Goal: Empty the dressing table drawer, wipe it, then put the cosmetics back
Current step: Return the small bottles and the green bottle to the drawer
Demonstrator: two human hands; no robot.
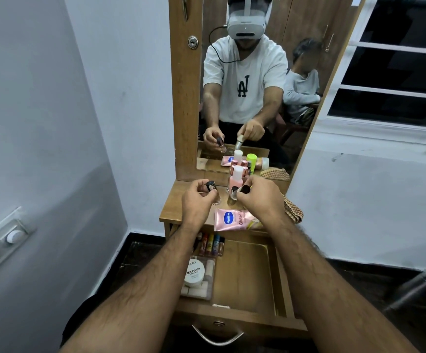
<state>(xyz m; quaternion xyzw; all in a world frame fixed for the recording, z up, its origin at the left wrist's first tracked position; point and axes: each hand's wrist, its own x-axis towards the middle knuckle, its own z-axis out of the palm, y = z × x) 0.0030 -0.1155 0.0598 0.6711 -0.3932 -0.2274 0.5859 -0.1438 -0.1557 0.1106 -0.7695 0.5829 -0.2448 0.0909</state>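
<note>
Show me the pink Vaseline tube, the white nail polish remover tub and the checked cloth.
Pink Vaseline tube (232, 219): head view, on its blue logo end.
White round nail polish remover tub (193, 273): head view, on its lid.
Brown checked cloth (294, 211): head view, on the fold beside the right wrist.

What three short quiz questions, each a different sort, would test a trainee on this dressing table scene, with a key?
1. True or false: the open drawer has already been emptied.
2. Multiple choice: the pink Vaseline tube lies A) in the drawer, B) on the table top, C) on the floor.
3. Fill in: the white jar in the drawer is labelled nail ____.

Key
1. False; the jar and a row of small tubes remain inside.
2. B.
3. Polish.
</note>
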